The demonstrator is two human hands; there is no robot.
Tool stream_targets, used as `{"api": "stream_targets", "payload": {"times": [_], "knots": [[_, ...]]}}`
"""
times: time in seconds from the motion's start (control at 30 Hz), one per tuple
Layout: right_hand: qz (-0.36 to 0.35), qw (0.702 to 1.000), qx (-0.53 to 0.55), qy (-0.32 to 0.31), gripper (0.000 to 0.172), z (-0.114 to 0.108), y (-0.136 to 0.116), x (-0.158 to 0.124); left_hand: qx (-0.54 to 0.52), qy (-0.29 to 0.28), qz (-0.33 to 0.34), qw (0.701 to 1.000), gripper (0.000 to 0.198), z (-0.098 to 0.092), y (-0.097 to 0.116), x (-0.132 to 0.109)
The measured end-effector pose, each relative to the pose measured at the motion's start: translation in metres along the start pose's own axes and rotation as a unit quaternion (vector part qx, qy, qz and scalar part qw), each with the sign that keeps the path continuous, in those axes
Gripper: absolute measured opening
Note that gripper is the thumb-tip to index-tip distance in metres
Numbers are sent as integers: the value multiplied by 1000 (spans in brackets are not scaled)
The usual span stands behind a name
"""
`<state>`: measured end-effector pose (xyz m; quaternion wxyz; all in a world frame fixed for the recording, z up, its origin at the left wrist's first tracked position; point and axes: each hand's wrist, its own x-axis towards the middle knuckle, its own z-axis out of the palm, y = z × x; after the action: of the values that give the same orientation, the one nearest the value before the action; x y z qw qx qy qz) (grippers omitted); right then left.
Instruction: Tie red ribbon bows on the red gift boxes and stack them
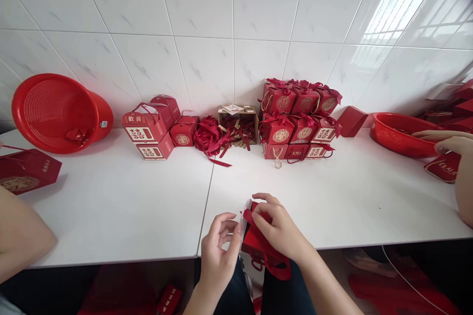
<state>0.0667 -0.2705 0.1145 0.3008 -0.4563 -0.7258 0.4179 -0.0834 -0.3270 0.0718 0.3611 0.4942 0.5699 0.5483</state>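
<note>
My left hand (pixel 219 246) and my right hand (pixel 278 229) meet at the near edge of the white table (pixel 111 202), both closed on a small red gift box (pixel 254 242). A dark red ribbon (pixel 275 265) hangs from the box below the table edge. My right fingers pinch the box's top corner; my left fingers curl against its pale left side.
Along the wall stand stacked red gift boxes (pixel 297 118), a second pile of red boxes (pixel 151 130), loose ribbons (pixel 210 138) and a small cardboard box (pixel 238 120). A red basket (pixel 55 110) leans at left, a red basin (pixel 401 135) at right. Other people's arms show at both sides.
</note>
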Motion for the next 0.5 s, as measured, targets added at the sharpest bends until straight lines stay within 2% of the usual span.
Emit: {"api": "stream_targets", "payload": {"times": [0.23,0.37,0.43,0.5], "knots": [[2,1000,-23,-6,24,2,0,4,-31,8,-27,999,34,3,5,1],[-9,1000,-12,-25,24,1,-3,6,-42,-86,-90,991,41,3,4,17],[-29,999,-1,-37,24,-1,-3,6,19,-124,-80,989,44,4,3,26],[-43,999,8,-17,21,-5,0,4,88,-132,-64,985,42,2,-1,34]]}}
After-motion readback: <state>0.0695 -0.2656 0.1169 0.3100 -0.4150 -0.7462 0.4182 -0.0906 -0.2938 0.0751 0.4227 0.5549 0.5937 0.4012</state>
